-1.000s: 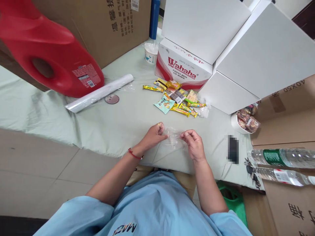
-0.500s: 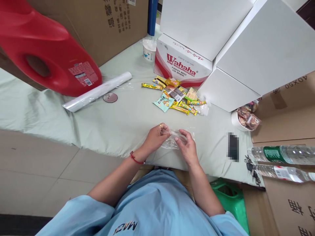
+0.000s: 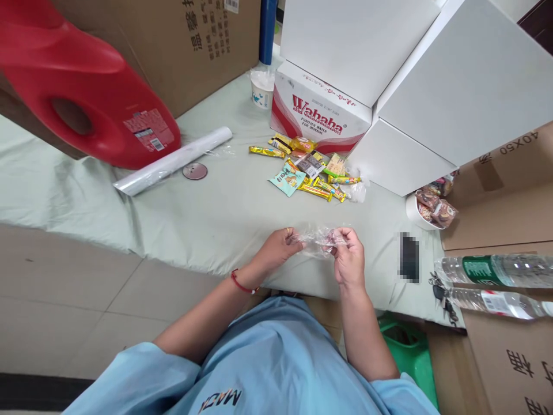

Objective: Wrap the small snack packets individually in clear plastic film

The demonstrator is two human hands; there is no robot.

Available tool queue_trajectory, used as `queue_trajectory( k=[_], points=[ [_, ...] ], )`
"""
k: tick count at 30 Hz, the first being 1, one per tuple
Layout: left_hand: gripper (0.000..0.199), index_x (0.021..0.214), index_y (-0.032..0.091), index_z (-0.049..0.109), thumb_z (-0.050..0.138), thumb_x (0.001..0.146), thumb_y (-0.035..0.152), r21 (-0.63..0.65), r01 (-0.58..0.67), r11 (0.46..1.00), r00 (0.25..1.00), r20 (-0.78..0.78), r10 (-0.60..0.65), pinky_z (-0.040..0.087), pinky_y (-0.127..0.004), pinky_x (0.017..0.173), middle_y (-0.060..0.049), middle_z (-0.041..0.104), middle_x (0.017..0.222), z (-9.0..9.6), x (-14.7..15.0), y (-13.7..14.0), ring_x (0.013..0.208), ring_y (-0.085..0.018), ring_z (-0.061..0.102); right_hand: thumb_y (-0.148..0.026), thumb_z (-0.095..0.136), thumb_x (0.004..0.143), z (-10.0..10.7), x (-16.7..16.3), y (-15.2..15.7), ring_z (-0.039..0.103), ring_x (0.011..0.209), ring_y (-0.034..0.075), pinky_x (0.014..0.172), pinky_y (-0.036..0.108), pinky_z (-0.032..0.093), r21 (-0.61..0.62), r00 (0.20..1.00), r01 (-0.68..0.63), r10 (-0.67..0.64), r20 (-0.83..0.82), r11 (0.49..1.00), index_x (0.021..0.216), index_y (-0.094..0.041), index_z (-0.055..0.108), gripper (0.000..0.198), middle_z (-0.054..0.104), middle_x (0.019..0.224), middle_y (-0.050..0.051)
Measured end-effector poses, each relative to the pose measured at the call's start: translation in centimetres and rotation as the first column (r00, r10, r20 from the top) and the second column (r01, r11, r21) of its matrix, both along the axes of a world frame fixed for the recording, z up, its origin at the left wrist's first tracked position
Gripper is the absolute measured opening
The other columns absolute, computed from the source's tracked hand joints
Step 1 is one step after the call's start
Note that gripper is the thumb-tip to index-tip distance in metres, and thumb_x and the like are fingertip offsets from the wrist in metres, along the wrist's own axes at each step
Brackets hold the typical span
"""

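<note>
A thin clear plastic bag (image 3: pixel 317 237) is stretched between my two hands, just above the near edge of the cloth-covered table. My left hand (image 3: pixel 279 248) pinches one end of it, with a ring on a finger and a red cord at the wrist. At the other end my right hand (image 3: pixel 348 253) grips the plastic between thumb and fingers. Beyond the hands lies a pile of wrapped snacks, with yellow stick packets (image 3: pixel 316 192), a light blue packet (image 3: pixel 287 179) and a dark clear-wrapped one (image 3: pixel 310 165).
A roll of plastic bags (image 3: pixel 175 160) lies left, near a round metallic disc (image 3: pixel 195 170) and a red jug (image 3: pixel 108 98). Behind the snacks stands a Wahaha carton (image 3: pixel 319 115). To the right are a white snack tub (image 3: pixel 415 213), keys (image 3: pixel 440 293) and water bottles (image 3: pixel 518 271).
My right hand has moved right and turned upward, away from the left. The plastic bag is now pulled wider between them. The snacks have not moved.
</note>
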State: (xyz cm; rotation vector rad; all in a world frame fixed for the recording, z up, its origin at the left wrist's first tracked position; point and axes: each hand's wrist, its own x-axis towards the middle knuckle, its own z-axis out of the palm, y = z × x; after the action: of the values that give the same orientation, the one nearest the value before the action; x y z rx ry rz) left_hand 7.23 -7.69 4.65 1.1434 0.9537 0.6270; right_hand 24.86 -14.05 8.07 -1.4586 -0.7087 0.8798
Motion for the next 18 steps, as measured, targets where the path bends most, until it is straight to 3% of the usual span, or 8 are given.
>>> queue_trajectory(
  k=[3, 6, 8, 10, 12, 14, 16, 18],
  points=[
    [0.046, 0.081, 0.021, 0.052, 0.087, 0.059, 0.041, -0.243, -0.082, 0.967, 0.962, 0.235, 0.141, 0.049, -0.029, 0.075, 0.004, 0.062, 0.077, 1.1, -0.6, 0.5, 0.076, -0.015, 0.062, -0.054, 0.087, 0.073, 0.8, 1.9, -0.2, 0.052, 0.058, 0.011, 0.049, 0.022, 0.044, -0.059, 1.0, -0.028, 0.028, -0.014, 0.998, 0.086, -0.022, 0.064, 0.041, 0.059, 0.071, -0.004],
    [0.053, 0.086, 0.023, 0.05, 0.091, 0.057, 0.038, -0.346, -0.107, 0.932, 0.928, 0.301, 0.218, 0.043, -0.022, 0.059, 0.007, 0.058, 0.072, 2.1, -1.9, 1.5, 0.063, -0.01, 0.058, -0.052, 0.088, 0.073, 2.0, 4.7, -0.8, 0.047, 0.056, 0.009, 0.048, 0.022, 0.04, -0.126, 0.994, -0.105, 0.11, 0.028, 0.986, 0.085, -0.021, 0.067, 0.039, 0.057, 0.069, -0.005],
    [0.049, 0.087, 0.023, 0.052, 0.091, 0.061, 0.039, -0.3, -0.072, 0.951, 0.95, 0.269, 0.157, 0.028, -0.02, 0.047, 0.01, 0.051, 0.065, 2.6, -3.0, 2.4, 0.048, -0.005, 0.042, -0.049, 0.089, 0.074, 2.6, 6.5, -1.2, 0.05, 0.062, 0.01, 0.054, 0.022, 0.045, -0.139, 0.985, -0.146, 0.157, 0.068, 0.979, 0.084, -0.021, 0.07, 0.035, 0.06, 0.073, -0.003],
    [0.046, 0.085, 0.022, 0.055, 0.091, 0.063, 0.041, -0.225, 0.037, 0.974, 0.978, 0.208, 0.011, 0.018, -0.021, 0.044, 0.01, 0.045, 0.061, 2.8, -4.1, 3.5, 0.043, -0.004, 0.029, -0.048, 0.089, 0.075, 2.9, 7.7, -1.4, 0.059, 0.073, 0.013, 0.065, 0.025, 0.053, -0.13, 0.981, -0.175, 0.185, 0.065, 0.976, 0.084, -0.022, 0.07, 0.033, 0.065, 0.082, 0.0],
    [0.044, 0.084, 0.021, 0.058, 0.091, 0.063, 0.042, -0.152, 0.175, 0.973, 0.979, 0.133, -0.155, 0.018, -0.022, 0.044, 0.009, 0.045, 0.062, 3.0, -5.0, 5.0, 0.045, -0.004, 0.028, -0.05, 0.091, 0.072, 2.7, 8.3, -1.1, 0.066, 0.084, 0.017, 0.07, 0.029, 0.059, -0.146, 0.978, -0.21, 0.21, -0.018, 0.967, 0.085, -0.023, 0.069, 0.037, 0.07, 0.093, 0.002],
    [0.04, 0.088, 0.021, 0.061, 0.089, 0.064, 0.036, -0.085, 0.225, 0.971, 0.974, 0.037, -0.222, 0.024, -0.023, 0.046, 0.007, 0.048, 0.068, 3.0, -5.7, 6.9, 0.05, -0.007, 0.036, -0.053, 0.094, 0.066, 1.8, 8.4, -0.2, 0.069, 0.082, 0.019, 0.063, 0.029, 0.059, -0.2, 0.967, -0.242, 0.22, -0.125, 0.95, 0.085, -0.023, 0.066, 0.045, 0.073, 0.096, 0.003],
    [0.039, 0.094, 0.02, 0.062, 0.085, 0.064, 0.025, 0.028, 0.086, 0.996, 0.984, -0.156, -0.081, 0.037, -0.025, 0.054, 0.004, 0.051, 0.076, 3.1, -6.1, 8.7, 0.06, -0.01, 0.045, -0.053, 0.097, 0.057, 0.4, 8.0, 1.3, 0.066, 0.067, 0.015, 0.05, 0.023, 0.053, -0.264, 0.968, -0.224, 0.184, -0.169, 0.938, 0.083, -0.022, 0.063, 0.052, 0.073, 0.086, 0.001],
    [0.04, 0.1, 0.019, 0.06, 0.08, 0.065, 0.016, 0.265, -0.14, 0.954, 0.9, -0.367, 0.234, 0.05, -0.03, 0.071, 0.0, 0.055, 0.091, 3.4, -6.4, 9.9, 0.074, -0.014, 0.054, -0.053, 0.097, 0.05, -1.2, 7.4, 2.9, 0.059, 0.056, 0.01, 0.043, 0.019, 0.045, -0.297, 0.983, -0.153, 0.115, -0.14, 0.943, 0.08, -0.022, 0.061, 0.056, 0.069, 0.075, -0.002]
  ],
)
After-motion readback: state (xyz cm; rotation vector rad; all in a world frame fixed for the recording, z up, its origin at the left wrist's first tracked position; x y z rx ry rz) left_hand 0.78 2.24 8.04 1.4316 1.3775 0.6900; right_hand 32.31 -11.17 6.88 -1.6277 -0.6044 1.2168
